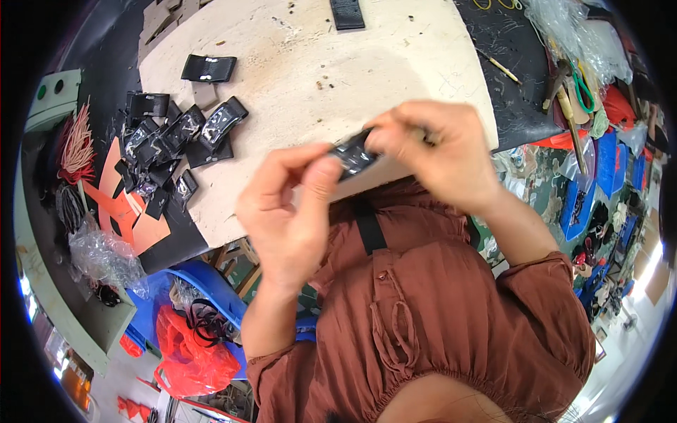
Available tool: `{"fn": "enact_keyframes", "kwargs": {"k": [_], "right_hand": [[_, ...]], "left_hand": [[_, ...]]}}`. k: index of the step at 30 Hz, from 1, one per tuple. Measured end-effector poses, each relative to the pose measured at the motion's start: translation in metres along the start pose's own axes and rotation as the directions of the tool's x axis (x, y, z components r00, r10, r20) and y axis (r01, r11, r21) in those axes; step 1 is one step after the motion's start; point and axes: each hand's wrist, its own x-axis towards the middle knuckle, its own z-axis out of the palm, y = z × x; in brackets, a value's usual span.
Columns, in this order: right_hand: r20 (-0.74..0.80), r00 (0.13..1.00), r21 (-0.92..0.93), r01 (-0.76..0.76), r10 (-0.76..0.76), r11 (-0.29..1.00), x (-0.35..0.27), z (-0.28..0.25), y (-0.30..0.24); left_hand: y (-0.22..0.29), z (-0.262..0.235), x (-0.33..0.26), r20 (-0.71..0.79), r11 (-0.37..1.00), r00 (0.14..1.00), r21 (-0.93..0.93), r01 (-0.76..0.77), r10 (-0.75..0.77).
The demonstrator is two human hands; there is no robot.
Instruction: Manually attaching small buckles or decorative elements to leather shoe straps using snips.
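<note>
In front of my body I hold a short black leather strap piece (355, 156) with shiny, pale smears on its face. My left hand (285, 201) pinches its left end between thumb and fingers. Fingers of my right hand (444, 151) close on the other end, slightly blurred; a small dark bit shows by its curled fingers, too small to name. A heap of similar black leather pieces (182, 128) lies to the left, many with glossy smears. One folded black piece (209, 68) lies just beyond the heap, and another black strap (346, 14) is at the far edge.
A pale board (296, 84) covers much of the black tabletop (515, 63). Orange sheets (134, 211) and crumpled clear plastic (106, 257) lie at left. Green-handled scissors (582, 88) and a hammer (564, 99) are at right. Below left, a blue bin (204, 271) holds a red bag (190, 352).
</note>
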Motion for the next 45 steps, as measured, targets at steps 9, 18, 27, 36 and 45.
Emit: {"fn": "enact_keyframes", "kwargs": {"k": [9,18,27,36,45], "right_hand": [[-0.020,0.995,-0.531,0.071,-0.097,0.845,-0.020,-0.056,0.018],[0.236,0.965,-0.240,0.172,-0.114,0.955,-0.007,-0.044,0.009],[0.091,0.901,-0.580,0.395,-0.425,0.713,-0.013,-0.020,-0.012],[0.029,0.831,-0.593,0.462,-0.556,0.659,-0.013,-0.011,-0.004],[-0.010,0.881,-0.547,0.391,-0.474,0.740,-0.015,-0.008,-0.005]], "left_hand": [[-0.007,-0.057,0.058,-0.006,0.272,0.699,0.924,-0.270,0.715],[-0.008,0.025,0.011,0.312,0.991,0.944,0.045,-0.127,0.107],[0.004,0.035,0.003,0.062,0.826,0.956,-0.490,0.278,-0.285],[0.007,0.042,-0.005,0.019,0.806,0.972,-0.555,0.205,-0.234],[0.003,0.044,-0.008,0.009,0.827,0.981,-0.537,0.170,-0.196]]}}
